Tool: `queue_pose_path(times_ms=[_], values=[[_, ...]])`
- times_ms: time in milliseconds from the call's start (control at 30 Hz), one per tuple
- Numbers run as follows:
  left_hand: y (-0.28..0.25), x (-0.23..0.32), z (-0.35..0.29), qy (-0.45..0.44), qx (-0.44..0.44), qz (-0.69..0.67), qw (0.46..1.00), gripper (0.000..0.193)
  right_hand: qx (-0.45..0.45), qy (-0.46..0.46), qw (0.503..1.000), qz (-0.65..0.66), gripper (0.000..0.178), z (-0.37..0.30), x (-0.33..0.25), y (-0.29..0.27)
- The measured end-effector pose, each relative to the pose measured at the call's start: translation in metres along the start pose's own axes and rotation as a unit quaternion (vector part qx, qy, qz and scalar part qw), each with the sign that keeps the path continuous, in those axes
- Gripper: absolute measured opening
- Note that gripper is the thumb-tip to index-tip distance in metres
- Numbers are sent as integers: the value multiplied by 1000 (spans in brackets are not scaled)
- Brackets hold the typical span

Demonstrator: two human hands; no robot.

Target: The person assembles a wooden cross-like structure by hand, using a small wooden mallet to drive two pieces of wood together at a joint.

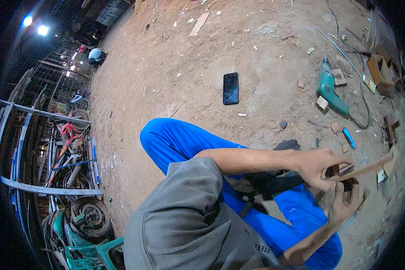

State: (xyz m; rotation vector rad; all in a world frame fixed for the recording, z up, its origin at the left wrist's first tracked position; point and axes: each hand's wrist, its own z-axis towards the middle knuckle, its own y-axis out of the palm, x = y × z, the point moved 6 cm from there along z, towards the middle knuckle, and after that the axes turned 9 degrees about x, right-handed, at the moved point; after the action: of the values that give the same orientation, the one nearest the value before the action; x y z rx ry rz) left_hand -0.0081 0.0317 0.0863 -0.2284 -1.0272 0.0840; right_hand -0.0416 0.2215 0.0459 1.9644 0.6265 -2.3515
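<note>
My left hand [318, 167] reaches across from the upper side, its thumb and fingers closed on a small wooden piece [346, 170]. A thin wooden strip [371, 166] runs from beside these fingers out to the right. Just below it, my right hand [343, 203] is curled with the fingers bent. Something dark brown sits in its grip, but I cannot make out what. Both hands are close together over the ground, beside my blue-trousered legs [297, 216].
A green power drill [330, 90] with a cable lies at the upper right, near a wooden box [380, 71] and a blue-handled tool [348, 138]. A black phone [231, 88] lies on the dirt floor. Motorcycles [72, 139] and a green chair [94, 254] stand at left.
</note>
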Motion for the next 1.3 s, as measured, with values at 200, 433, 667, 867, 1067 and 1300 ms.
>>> queue_pose_path(times_ms=[200,433,667,867,1067,1300], values=[[7,-12,3,-66,-18,-14,998,73,46,33,998,-8,21,3,-4,11],[7,-8,4,-96,-26,-35,994,82,63,25,998,6,18,4,15,10],[8,-17,-6,-180,-13,-112,977,76,72,27,997,-26,16,-2,26,14],[25,-33,8,-215,-71,-130,965,66,193,-203,955,-99,26,1,-18,-2],[10,-25,4,-293,24,-229,928,69,234,-211,943,-109,11,15,-48,20],[18,-14,4,-248,5,-100,964,82,191,-66,976,80,9,7,-27,18]])
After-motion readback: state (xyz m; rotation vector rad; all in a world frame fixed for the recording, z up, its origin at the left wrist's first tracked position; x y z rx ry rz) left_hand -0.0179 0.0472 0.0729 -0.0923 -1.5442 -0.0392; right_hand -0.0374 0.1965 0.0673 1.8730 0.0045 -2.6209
